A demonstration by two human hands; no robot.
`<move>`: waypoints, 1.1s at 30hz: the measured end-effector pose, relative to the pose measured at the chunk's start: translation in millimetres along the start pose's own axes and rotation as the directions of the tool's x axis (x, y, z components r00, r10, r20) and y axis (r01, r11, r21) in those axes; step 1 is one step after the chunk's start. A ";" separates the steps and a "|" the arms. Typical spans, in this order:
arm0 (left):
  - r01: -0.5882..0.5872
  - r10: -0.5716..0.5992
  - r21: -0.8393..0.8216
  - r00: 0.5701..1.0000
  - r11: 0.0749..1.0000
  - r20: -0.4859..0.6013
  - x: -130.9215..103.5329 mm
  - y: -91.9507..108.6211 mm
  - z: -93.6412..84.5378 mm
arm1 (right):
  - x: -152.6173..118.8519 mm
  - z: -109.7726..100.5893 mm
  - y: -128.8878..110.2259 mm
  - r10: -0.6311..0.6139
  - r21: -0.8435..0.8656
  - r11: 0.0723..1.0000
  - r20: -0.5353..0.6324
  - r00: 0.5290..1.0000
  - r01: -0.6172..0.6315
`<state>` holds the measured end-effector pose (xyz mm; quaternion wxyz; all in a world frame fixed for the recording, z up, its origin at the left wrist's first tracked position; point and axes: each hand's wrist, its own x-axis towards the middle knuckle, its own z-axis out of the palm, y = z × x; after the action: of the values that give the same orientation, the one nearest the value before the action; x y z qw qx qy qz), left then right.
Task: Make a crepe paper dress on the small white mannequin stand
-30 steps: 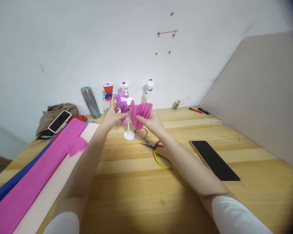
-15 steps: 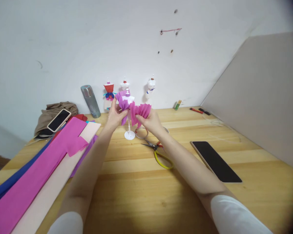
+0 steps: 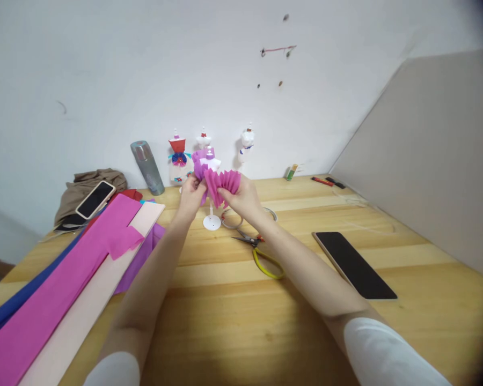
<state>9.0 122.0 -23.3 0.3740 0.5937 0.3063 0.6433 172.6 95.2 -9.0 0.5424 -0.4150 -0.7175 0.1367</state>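
A small white mannequin on a round stand [image 3: 212, 222] stands between my hands, with purple ruffled paper [image 3: 199, 166] around its left side. My right hand [image 3: 241, 197] pinches a pleated pink paper strip [image 3: 225, 184], thumb in front, and the strip crosses the mannequin's front. My left hand [image 3: 192, 192] is closed at the mannequin's left side, its fingertips against the purple paper near the pink strip's left end. Part of the mannequin's body is hidden behind the papers.
Scissors with yellow handles [image 3: 268, 264] lie near my right forearm, by rings of tape [image 3: 232, 219]. A tablet [image 3: 356, 265] is at right. Long crepe sheets [image 3: 60, 289], a phone [image 3: 95, 199] and a bottle [image 3: 147, 168] are at left. Dressed mannequins [image 3: 178, 155] stand behind.
The pink strip and my right hand have moved left, across the mannequin's front. My left hand has shifted slightly right and down, its fingers now curled in more.
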 end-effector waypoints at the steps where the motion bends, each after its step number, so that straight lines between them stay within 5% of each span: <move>1: 0.010 -0.010 -0.009 1.000 1.000 -0.005 -0.9 0.5 1.1 | 0.7 1.4 0.0 -0.015 -0.006 1.000 0.000 1.000 0.015; 11: 0.053 -0.056 -0.074 0.997 0.996 -0.048 -7.5 4.4 10.0 | 1.0 3.1 -2.8 0.058 -0.016 0.998 -0.038 0.998 -0.058; 23: -0.068 0.065 0.149 0.998 0.987 0.021 -16.6 -2.6 0.7 | 2.8 4.9 -4.3 0.090 -0.046 0.995 -0.028 0.996 -0.091; 33: -0.042 0.048 0.253 0.999 0.967 -0.016 -14.0 -12.3 3.2 | 11.9 -4.8 -1.0 0.123 -0.027 0.992 0.057 0.991 -0.122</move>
<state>13.8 116.6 -40.8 0.2772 0.6360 0.3764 0.6139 175.6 102.2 1.4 0.5069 -0.4605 -0.7078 0.1734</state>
